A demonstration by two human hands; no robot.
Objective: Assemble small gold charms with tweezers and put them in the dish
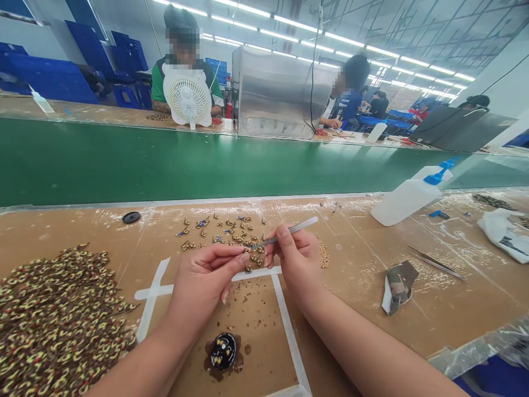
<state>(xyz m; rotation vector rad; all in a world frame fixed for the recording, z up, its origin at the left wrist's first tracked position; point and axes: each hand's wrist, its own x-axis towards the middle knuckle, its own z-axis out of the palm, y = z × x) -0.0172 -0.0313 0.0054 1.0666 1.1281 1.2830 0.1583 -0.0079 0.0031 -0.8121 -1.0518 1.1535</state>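
Observation:
My left hand (204,278) is closed in a pinch, thumb against index finger; what sits at its fingertips is too small and covered to make out. Metal tweezers (303,224) are gripped by my right hand (295,262), their tips touching or nearly touching the left fingertips. Just beyond both hands lie scattered small brown-and-yellow parts (244,238), some with blue bits. A group of tiny tan beads (323,255) is right of my right hand. Nearer me, a black round dish (223,351) with a few tan pieces stands in a wet patch.
A large pile of brown, yellow and red parts (58,325) covers the left. On the right are a white bottle (407,201), other tweezers (438,263) and a camouflage cloth piece (400,284). A green belt (165,165) runs across; people sit beyond, near a fan (188,96).

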